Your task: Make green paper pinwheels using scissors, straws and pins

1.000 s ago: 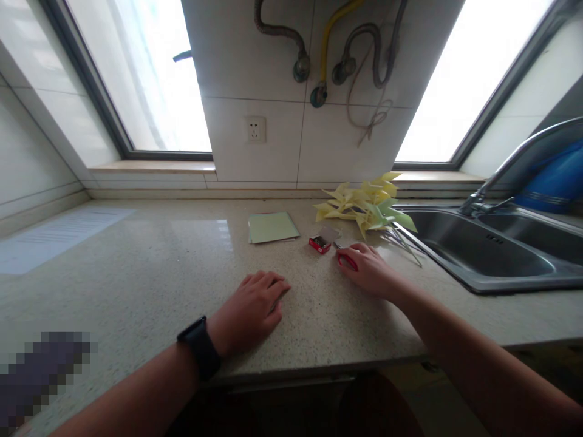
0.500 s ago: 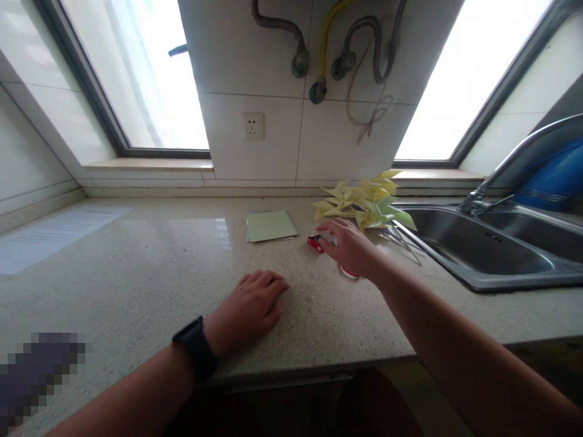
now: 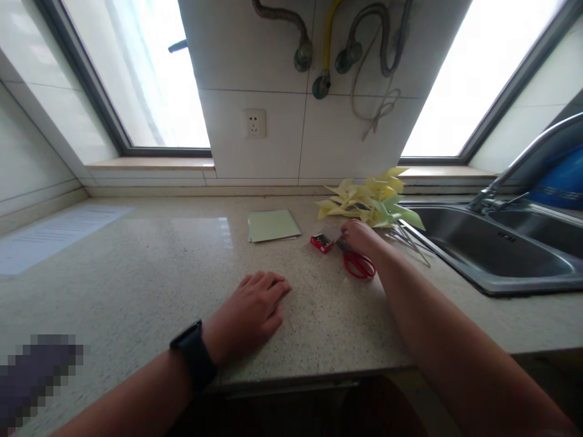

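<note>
My left hand (image 3: 255, 306) lies palm down on the counter, fingers close together and slightly bent; no held thing shows. A dark watch is on that wrist. Further right and back, my right hand (image 3: 357, 237) has its fingers bent down; what they hold, if anything, is hidden. Just left of it is a small red box (image 3: 322, 243) with small dark contents and a see-through piece (image 3: 334, 230) behind it. Red-handled scissors (image 3: 359, 265) lie just below this hand, their blades partly hidden. Behind are yellow and green paper pinwheels (image 3: 367, 197) with thin sticks.
Pale green paper sheets (image 3: 274, 225) are stacked on the speckled counter (image 3: 159, 285). Printed paper (image 3: 54, 233) lies at the far left, a blurred-out dark shape (image 3: 34, 376) at the lower left. A steel sink (image 3: 492, 282) with a tap is at the right.
My right hand has moved right, from over the red box to behind the scissors' handles. The box and the red handles show more fully now. My left hand stays put.
</note>
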### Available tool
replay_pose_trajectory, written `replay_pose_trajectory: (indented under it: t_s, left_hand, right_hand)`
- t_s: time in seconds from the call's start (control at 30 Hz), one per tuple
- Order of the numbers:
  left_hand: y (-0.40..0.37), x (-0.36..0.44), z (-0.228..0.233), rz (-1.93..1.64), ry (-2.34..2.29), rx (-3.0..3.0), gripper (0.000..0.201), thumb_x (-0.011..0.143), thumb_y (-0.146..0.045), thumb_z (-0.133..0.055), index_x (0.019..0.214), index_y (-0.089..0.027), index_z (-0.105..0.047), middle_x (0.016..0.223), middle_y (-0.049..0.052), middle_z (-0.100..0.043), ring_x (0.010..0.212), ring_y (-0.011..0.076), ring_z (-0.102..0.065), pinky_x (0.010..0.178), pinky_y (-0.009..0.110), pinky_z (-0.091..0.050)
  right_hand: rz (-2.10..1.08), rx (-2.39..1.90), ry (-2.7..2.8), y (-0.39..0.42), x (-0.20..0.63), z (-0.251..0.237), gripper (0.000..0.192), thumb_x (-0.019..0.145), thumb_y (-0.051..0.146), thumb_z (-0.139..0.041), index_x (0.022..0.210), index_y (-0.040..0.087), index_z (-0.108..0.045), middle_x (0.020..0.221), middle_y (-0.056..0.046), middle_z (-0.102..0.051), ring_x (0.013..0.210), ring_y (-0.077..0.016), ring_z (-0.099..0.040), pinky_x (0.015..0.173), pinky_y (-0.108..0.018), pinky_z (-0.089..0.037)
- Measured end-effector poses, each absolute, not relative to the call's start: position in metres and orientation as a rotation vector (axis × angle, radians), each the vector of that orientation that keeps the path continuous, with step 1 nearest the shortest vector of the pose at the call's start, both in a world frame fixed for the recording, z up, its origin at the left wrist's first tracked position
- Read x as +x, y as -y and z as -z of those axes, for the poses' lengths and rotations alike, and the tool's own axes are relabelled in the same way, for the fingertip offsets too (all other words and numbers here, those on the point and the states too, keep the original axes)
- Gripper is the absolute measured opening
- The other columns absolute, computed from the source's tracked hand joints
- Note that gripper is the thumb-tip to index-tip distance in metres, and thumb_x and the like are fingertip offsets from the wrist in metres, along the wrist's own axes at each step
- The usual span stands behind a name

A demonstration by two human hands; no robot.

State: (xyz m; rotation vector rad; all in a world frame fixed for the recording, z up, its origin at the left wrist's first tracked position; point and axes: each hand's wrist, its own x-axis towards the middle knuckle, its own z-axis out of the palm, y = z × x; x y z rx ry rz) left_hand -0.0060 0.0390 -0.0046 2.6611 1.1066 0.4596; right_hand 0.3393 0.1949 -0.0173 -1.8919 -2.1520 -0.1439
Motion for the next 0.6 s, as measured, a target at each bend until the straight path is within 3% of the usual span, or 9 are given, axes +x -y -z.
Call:
replay_pose_trajectory:
  t_s: [0.3,0.4,0.5,0.6]
  left_hand:
    - [-0.037,-0.005,0.003,-0.455,-1.103,2.655,0.040,0.093,-0.018,-0.051,0.132,-0.023,-0.057,0.129,0.008,-0.059,0.117,0.0265,-0.053,0.107,0.048,-0.041]
    - [-0.038,-0.005,0.002,-0.451,-1.111,2.652,0.041,0.091,-0.017,-0.052,0.131,-0.024,-0.057,0.128,0.007,-0.060,0.116,0.0269,-0.054,0.106,0.049,-0.041]
    - [-0.039,-0.004,0.001,-0.447,-1.118,2.653,0.041,0.091,-0.018,-0.053,0.131,-0.024,-0.058,0.128,0.008,-0.060,0.116,0.0276,-0.054,0.106,0.049,-0.041]
    - [-0.039,-0.004,0.000,-0.446,-1.118,2.654,0.040,0.091,-0.019,-0.053,0.131,-0.023,-0.058,0.128,0.008,-0.060,0.116,0.0279,-0.053,0.107,0.049,-0.041]
  right_hand:
    - [0.315,-1.671,2.044,-0.185,0.327,-0.006,0.033,0.097,0.036,-0.061,0.125,0.018,-0.061,0.127,-0.010,-0.062,0.109,-0.0235,-0.063,0.092,-0.046,-0.055]
    - [0.345,-1.521,2.121,-0.169,0.293,-0.014,0.025,0.100,0.032,-0.054,0.116,0.019,-0.069,0.123,-0.012,-0.062,0.118,-0.0250,-0.056,0.102,-0.043,-0.045]
    - [0.309,-1.381,2.328,-0.153,0.257,-0.011,0.016,0.096,0.032,-0.062,0.104,0.025,-0.075,0.114,-0.007,-0.065,0.110,-0.0218,-0.057,0.098,-0.035,-0.044]
    - [0.326,-1.340,2.460,-0.145,0.236,-0.002,0.012,0.093,0.030,-0.066,0.096,0.025,-0.076,0.109,-0.006,-0.066,0.107,-0.0222,-0.057,0.097,-0.037,-0.043]
